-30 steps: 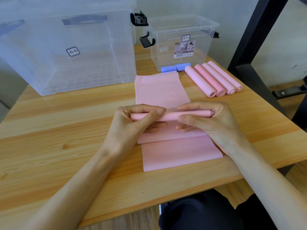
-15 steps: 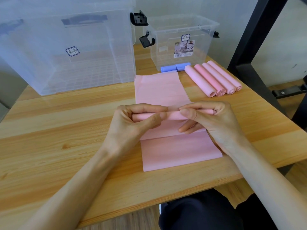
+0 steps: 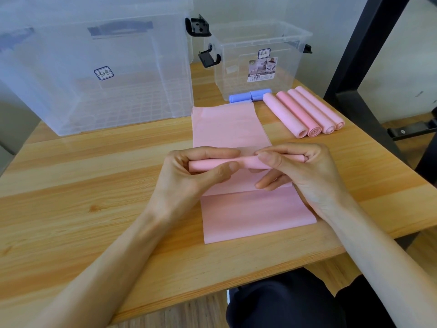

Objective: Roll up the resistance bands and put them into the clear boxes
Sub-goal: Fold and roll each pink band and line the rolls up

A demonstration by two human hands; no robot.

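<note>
A pink resistance band (image 3: 227, 124) lies flat along the middle of the wooden table (image 3: 71, 185). Part of it is wound into a thin roll (image 3: 246, 162) held just above the flat length. My left hand (image 3: 189, 181) grips the roll's left half between thumb and fingers. My right hand (image 3: 300, 176) pinches the right half, thumb on top. Another flat pink stretch (image 3: 255, 214) lies nearer me under my hands. Several finished pink rolls (image 3: 305, 112) lie side by side at the back right. Two blue rolls (image 3: 250, 95) rest against the small clear box (image 3: 260, 60).
A large clear box (image 3: 94, 67) with a lid stands at the back left. The small box is open-topped with black latches. A black metal frame post (image 3: 364, 50) rises at the right. The table's front edge runs just before my lap.
The roll has travelled slightly away from me along the band. My thumbs and fingertips have shifted closer together on it.
</note>
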